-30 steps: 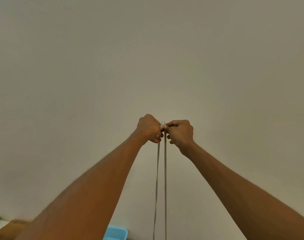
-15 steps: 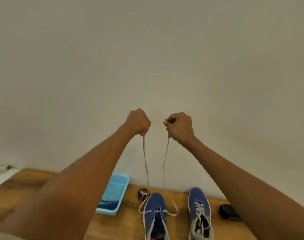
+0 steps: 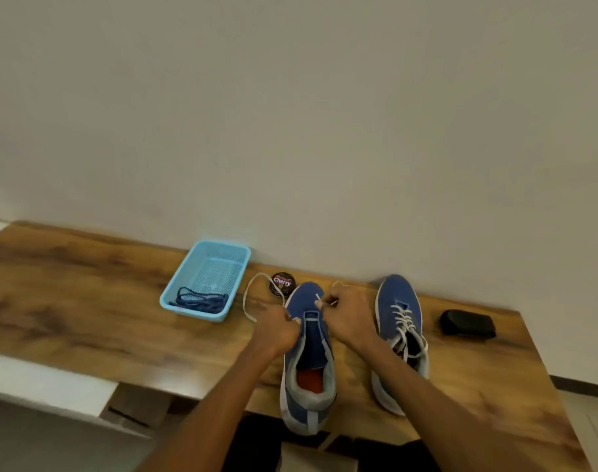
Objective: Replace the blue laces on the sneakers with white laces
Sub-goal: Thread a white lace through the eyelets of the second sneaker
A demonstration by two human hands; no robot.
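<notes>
- A light blue plastic basket [image 3: 237,267] is seen toward the left of the wooden counter [image 3: 69,294]; a tangle of blue laces [image 3: 199,299] lies at its near end, the rest of its mesh floor bare.
- Just right of the basket, a small round polish tin [image 3: 282,283] marked "Cherry" stands by the toe of the left sneaker.
- The white lace [image 3: 248,301] is threaded only across the lowest eyelets of the left sneaker [image 3: 308,356]; one end loops out over the counter toward the tin.
- The left hand [image 3: 279,330] is curled round one run of the lace beside the eyelets; the right hand [image 3: 349,318] pinches the other end, its tip sticking up.
- The lace is judged light, limp and flat, likely to twist; it is best taken near the stiff tip for threading.
- The right sneaker [image 3: 400,335] is already laced in white.
- A dark case [image 3: 467,323] lies at the far right.
</notes>
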